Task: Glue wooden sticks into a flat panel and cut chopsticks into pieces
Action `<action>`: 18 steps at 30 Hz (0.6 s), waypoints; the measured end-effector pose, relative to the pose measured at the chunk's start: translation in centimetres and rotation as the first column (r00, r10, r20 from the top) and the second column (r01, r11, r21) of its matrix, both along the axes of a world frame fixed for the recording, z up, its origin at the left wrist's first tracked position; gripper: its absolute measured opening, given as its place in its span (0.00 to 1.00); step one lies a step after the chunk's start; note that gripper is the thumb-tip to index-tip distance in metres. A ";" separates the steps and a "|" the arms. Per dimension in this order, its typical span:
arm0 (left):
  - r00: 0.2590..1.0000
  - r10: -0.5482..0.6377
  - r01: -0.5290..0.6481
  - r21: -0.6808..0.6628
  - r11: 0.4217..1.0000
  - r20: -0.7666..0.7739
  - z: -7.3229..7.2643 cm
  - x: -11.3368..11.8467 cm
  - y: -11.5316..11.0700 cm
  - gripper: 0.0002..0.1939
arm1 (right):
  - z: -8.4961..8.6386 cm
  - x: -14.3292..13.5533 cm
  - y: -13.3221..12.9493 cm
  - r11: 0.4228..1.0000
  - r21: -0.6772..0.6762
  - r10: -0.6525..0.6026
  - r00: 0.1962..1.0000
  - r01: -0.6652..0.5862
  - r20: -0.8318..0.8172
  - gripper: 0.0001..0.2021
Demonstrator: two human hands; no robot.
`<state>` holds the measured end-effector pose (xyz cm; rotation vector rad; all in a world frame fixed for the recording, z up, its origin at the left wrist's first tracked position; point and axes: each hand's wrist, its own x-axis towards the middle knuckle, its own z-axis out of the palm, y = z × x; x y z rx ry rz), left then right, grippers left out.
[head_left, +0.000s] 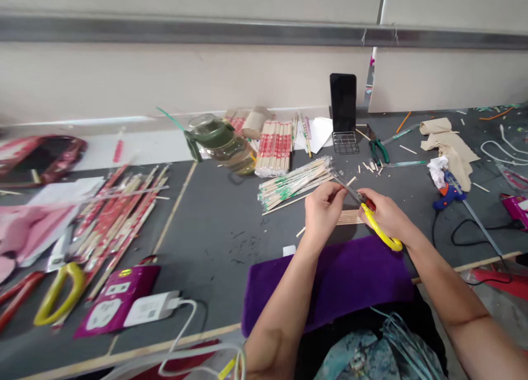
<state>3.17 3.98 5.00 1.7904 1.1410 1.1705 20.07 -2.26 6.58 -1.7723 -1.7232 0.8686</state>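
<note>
My right hand (386, 216) grips a pair of scissors (380, 229) with yellow handles, the blades pointing forward and left. Pinched in my left hand (324, 210) is a thin wooden stick (351, 181), whose pale end shows beside the blades. Whether the blades touch the stick is hard to tell. Just under my hands lies a flat row of wooden sticks (348, 218), partly hidden by them. Behind my left hand is a pile of chopsticks in clear, green-printed wrappers (291, 185). A purple cloth (330, 286) lies beneath my forearms.
Red-printed chopstick packs (274, 146), a green-lidded jug (218, 141) and a phone on a wire stand (344, 102) are along the back. Green-handled pliers (377, 149) and a blue glue gun (449, 192) lie right. A magenta power strip (124, 297) sits front left.
</note>
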 end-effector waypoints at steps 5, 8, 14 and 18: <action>0.974 -0.025 0.034 0.035 0.999 -0.225 1.8 2.3 0.4 0.09 | 0.5 2.8 0.2 0.998 -0.032 0.043 0.995 -0.046 -0.095 0.13; 0.942 -0.041 0.058 0.041 0.997 -0.334 2.7 3.6 0.7 0.09 | 0.8 4.4 0.6 0.992 -0.032 0.116 0.979 -0.123 -0.165 0.15; 0.904 -0.048 0.065 0.026 0.998 -0.424 2.4 4.9 1.0 0.11 | 0.6 5.7 1.4 0.986 -0.131 0.082 0.980 -0.107 -0.184 0.16; 0.923 -0.034 0.038 0.002 0.999 -0.383 1.6 4.9 1.0 0.10 | 0.9 5.1 1.4 0.987 -0.126 0.094 0.994 -0.100 -0.053 0.12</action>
